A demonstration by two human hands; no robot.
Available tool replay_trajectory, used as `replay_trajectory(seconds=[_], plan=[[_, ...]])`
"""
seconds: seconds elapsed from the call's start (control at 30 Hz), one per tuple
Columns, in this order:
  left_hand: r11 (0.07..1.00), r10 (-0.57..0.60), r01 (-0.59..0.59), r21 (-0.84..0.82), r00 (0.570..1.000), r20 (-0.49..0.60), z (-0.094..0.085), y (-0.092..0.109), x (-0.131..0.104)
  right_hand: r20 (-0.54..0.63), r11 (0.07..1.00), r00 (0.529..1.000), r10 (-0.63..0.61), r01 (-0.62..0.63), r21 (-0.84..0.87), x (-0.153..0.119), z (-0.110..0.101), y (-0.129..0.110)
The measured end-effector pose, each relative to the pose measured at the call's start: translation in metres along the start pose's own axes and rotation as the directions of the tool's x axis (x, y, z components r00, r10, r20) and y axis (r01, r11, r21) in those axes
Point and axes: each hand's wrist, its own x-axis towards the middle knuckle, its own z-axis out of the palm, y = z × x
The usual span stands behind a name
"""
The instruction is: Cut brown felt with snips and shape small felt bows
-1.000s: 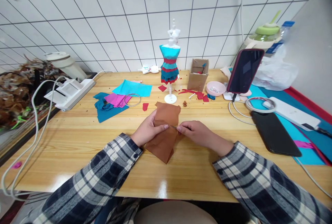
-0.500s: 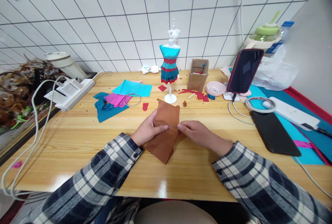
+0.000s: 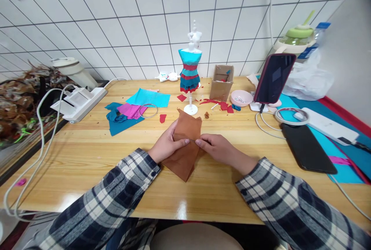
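Note:
A brown sheet (image 3: 183, 161) with a crease across its middle lies between my hands, near the table's centre. My left hand (image 3: 168, 142) is closed on its left side, thumb on top by the crease. My right hand (image 3: 217, 147) pinches at the right edge of the sheet, where a thin dark line, too small to identify, runs between the two thumbs. Behind the sheet stands a small white dress form (image 3: 194, 39) wearing a dress (image 3: 189, 70) of blue, red and teal tiers.
Blue sheet (image 3: 149, 98), pink piece (image 3: 131, 111) and metal ring (image 3: 148, 111) lie back left. A cardboard box (image 3: 222, 84), pink bowl (image 3: 241, 98), upright phone (image 3: 275, 78) and black phone (image 3: 307, 147) are to the right. A power strip (image 3: 82, 105) sits left.
My right thumb has moved slightly left, over the edge of the brown sheet and closer to my left thumb. The upright phone's screen now shows a lighter patch.

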Motion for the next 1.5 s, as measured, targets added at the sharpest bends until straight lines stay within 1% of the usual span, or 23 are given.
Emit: replay_trajectory(seconds=[0.23,0.7,0.93,1.23,1.5], plan=[[1.000,-0.006,0.006,-0.016,1.000,0.007,0.0008,0.0010,0.0001,-0.002,0.999,1.000,-0.018,0.018,0.046,0.0006,0.0014,-0.0016],[1.000,-0.011,0.010,0.006,1.000,0.018,-0.0006,-0.0004,0.0004,0.008,0.999,1.000,-0.016,0.016,0.040,0.0010,0.0019,0.0009],[0.998,0.038,-0.038,0.047,0.999,0.012,0.0010,-0.0015,0.0009,0.018,0.999,1.000,-0.017,0.017,0.033,0.0008,0.0023,0.0011],[0.997,0.035,-0.037,0.067,0.999,0.037,0.0015,-0.0029,0.0015,0.022,0.999,0.999,-0.029,0.028,0.026,0.0019,0.0029,0.0005],[0.993,0.075,-0.079,0.091,0.996,0.048,0.0010,-0.0058,0.0019,0.028,0.999,0.999,-0.037,0.037,0.019,0.0031,0.0035,0.0026]])
